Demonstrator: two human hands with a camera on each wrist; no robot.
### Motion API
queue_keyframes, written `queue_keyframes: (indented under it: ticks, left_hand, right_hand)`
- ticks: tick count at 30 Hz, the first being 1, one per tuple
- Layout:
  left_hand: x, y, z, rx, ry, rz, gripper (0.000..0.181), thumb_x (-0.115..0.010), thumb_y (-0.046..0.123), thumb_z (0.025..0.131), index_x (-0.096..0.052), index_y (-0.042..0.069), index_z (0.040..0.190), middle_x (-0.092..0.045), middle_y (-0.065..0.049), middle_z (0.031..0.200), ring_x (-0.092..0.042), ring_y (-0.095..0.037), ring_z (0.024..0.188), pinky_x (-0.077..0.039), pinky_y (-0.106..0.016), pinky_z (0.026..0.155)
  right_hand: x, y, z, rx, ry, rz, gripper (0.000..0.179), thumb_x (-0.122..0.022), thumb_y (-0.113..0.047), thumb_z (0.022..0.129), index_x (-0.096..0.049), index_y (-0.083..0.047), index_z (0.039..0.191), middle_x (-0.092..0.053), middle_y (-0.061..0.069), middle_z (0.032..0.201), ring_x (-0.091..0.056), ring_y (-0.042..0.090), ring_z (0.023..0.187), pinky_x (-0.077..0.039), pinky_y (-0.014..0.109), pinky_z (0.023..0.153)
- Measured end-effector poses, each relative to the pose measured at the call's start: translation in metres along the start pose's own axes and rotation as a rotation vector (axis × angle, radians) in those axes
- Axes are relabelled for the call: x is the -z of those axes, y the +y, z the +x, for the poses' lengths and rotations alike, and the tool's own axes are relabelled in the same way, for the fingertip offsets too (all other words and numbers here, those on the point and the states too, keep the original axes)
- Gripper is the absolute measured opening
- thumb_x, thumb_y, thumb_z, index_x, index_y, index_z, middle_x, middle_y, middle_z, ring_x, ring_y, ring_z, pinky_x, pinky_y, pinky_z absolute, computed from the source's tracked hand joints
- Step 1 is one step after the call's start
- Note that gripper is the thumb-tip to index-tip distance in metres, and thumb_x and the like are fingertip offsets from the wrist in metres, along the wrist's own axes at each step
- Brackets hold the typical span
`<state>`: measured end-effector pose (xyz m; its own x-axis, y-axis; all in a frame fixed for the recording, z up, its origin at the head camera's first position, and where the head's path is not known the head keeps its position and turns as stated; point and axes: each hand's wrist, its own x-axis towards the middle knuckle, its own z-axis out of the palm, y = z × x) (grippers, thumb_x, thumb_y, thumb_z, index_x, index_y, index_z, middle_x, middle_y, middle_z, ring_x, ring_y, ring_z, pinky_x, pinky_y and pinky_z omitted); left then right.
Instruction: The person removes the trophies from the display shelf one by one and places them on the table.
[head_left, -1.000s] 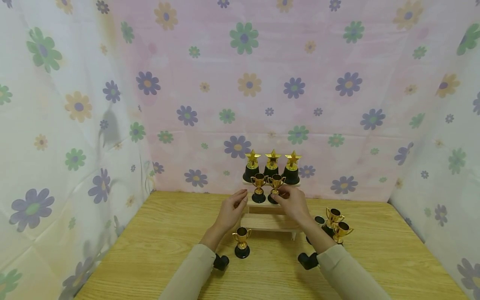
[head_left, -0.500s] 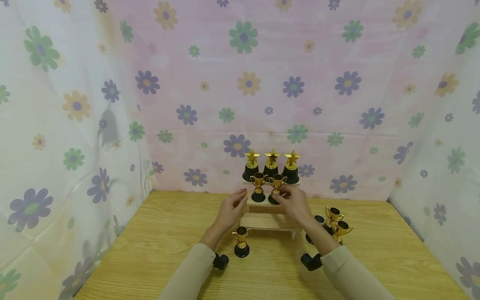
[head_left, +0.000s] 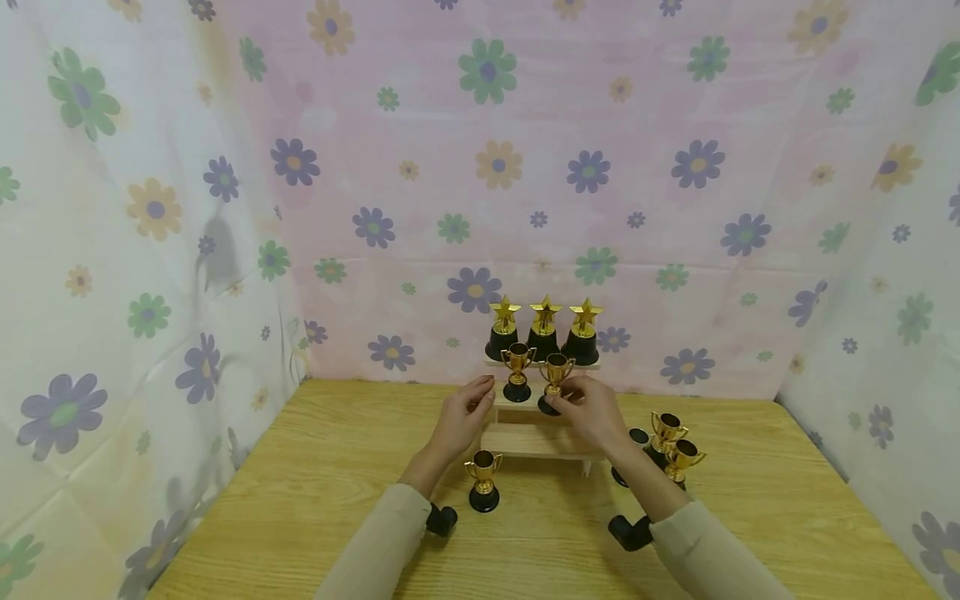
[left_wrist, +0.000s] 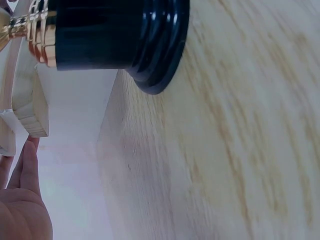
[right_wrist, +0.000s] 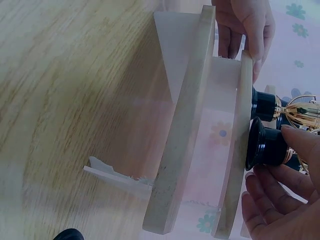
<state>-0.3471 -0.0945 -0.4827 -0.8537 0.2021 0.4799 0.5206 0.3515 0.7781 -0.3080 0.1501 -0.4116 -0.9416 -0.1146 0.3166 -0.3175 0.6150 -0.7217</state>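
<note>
My right hand [head_left: 592,410] pinches a gold trophy cup [head_left: 556,371] by its black base, at the right part of the wooden stand's middle step [head_left: 506,402]. In the right wrist view this held cup's black base [right_wrist: 256,145] leans slightly at the step's edge. Beside it another gold trophy cup [head_left: 517,358] stands upright on the same step. My left hand [head_left: 459,421], fingers extended, touches the stand's left end; in the left wrist view the fingertips [left_wrist: 33,142] meet the wood. Three star trophies [head_left: 546,321] line the top step. The lowest step [head_left: 540,442] is bare.
One gold trophy cup [head_left: 483,482] stands on the table [head_left: 337,467] in front of the stand's left side. Several more cups, including a gold trophy cup [head_left: 683,460], stand at the right, partly behind my right forearm. Floral cloth [head_left: 420,208] hangs behind and at both sides.
The right hand has brought its trophy cup slightly toward me and lower, nearer the middle step's front edge. The left hand stays at the stand's left end.
</note>
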Motion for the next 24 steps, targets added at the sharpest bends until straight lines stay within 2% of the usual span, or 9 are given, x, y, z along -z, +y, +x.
queue_keyframes:
  ticks: [13,24]
  left_hand:
    - [0.0,0.0,0.0,0.0,-0.003,0.007,0.039,-0.057,0.017,0.107,-0.06,-0.006,0.138,-0.055,-0.017,0.148,-0.064,-0.033,0.123,-0.056,-0.045,0.096]
    - [0.0,-0.002,0.001,0.008,-0.011,-0.002,0.04,-0.056,0.017,0.107,-0.059,-0.008,0.139,-0.053,-0.021,0.149,-0.062,-0.033,0.126,-0.056,-0.045,0.097]
  right_hand:
    - [-0.001,-0.001,-0.01,-0.004,-0.006,-0.012,0.024,-0.077,-0.018,0.092,-0.075,-0.001,0.109,-0.073,0.011,0.102,-0.068,0.026,0.092,-0.057,0.044,0.08]
    - [0.001,-0.006,-0.023,-0.011,-0.054,-0.013,0.02,-0.078,-0.021,0.093,-0.076,-0.005,0.105,-0.069,0.004,0.095,-0.063,0.016,0.082,-0.054,0.033,0.07]
